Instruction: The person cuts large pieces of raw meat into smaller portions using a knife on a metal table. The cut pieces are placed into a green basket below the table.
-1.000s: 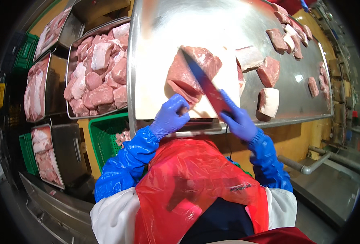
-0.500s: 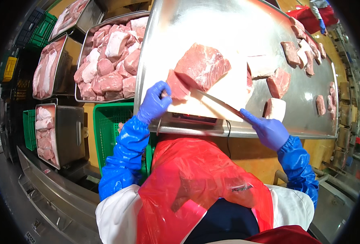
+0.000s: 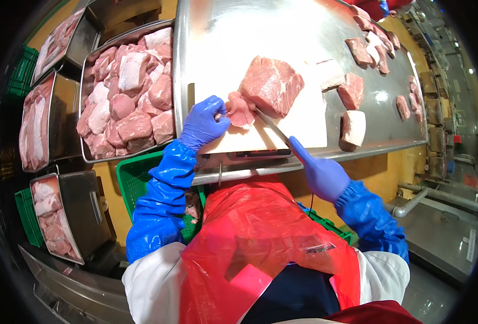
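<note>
A large slab of raw red meat (image 3: 271, 83) lies on a white cutting board (image 3: 303, 127). Just left of it is a thinner, crumpled piece of meat (image 3: 240, 110). My left hand (image 3: 204, 121), in a purple glove, is closed at that piece's left side, its fingertips on what looks like its edge, partly hidden. My right hand (image 3: 321, 170), also gloved, grips a long knife (image 3: 275, 129), index finger along the handle; the blade reaches between the two pieces, its tip at the meat.
The steel table (image 3: 390, 127) holds meat pieces on the right. Left are a heaped meat tray (image 3: 83, 83) and smaller pans (image 3: 63, 75). A green crate (image 3: 125, 178) sits below the table edge; pipes (image 3: 425, 194) run lower right. Another person's sleeve (image 3: 384, 6) shows at the top.
The view has shifted slightly. The knife has swung to a steeper angle, and the small piece beside the slab looks thinner and more crumpled. My left hand has come closer alongside it.
</note>
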Action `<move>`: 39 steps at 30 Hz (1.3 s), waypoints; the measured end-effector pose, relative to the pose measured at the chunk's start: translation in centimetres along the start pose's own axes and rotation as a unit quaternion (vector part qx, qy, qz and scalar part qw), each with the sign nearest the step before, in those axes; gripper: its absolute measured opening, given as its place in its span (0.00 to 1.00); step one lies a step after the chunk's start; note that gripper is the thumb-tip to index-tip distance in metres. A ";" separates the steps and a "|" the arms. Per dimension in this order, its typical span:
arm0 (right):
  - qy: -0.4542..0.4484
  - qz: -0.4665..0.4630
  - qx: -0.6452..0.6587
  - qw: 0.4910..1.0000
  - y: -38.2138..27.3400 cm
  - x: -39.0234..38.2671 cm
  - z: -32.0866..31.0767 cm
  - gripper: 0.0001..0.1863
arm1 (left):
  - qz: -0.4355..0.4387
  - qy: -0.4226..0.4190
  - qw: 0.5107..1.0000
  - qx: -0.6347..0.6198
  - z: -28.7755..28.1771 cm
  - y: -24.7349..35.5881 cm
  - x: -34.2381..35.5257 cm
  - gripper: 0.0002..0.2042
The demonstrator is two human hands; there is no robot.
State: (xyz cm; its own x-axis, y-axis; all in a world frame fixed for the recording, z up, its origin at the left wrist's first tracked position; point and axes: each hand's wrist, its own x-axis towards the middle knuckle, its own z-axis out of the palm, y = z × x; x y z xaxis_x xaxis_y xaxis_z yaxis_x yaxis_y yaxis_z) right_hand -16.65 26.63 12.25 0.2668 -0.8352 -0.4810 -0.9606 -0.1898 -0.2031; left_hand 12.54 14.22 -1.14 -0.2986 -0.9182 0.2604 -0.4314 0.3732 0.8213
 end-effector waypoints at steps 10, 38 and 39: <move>0.280 -0.085 0.258 0.921 -5.3 11.5 -3.2 0.41 | 0.151 0.011 0.981 0.122 2.4 1.3 -1.2 0.18; 0.202 -0.005 0.592 0.780 15.0 -3.9 6.9 0.39 | -0.074 0.330 0.940 0.052 -5.8 6.0 -6.0 0.21; 0.180 0.014 0.606 0.774 14.8 -3.8 6.6 0.39 | -0.040 0.437 0.897 0.058 -5.3 7.1 -10.2 0.17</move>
State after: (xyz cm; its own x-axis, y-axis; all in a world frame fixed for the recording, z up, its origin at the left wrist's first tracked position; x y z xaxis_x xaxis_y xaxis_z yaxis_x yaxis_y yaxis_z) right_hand -31.40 30.40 5.46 -0.0008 -0.9615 -0.2750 -0.1273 0.2728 -0.9536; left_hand 17.02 25.52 4.70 0.4971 -0.6768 0.5429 -0.5221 0.2664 0.8102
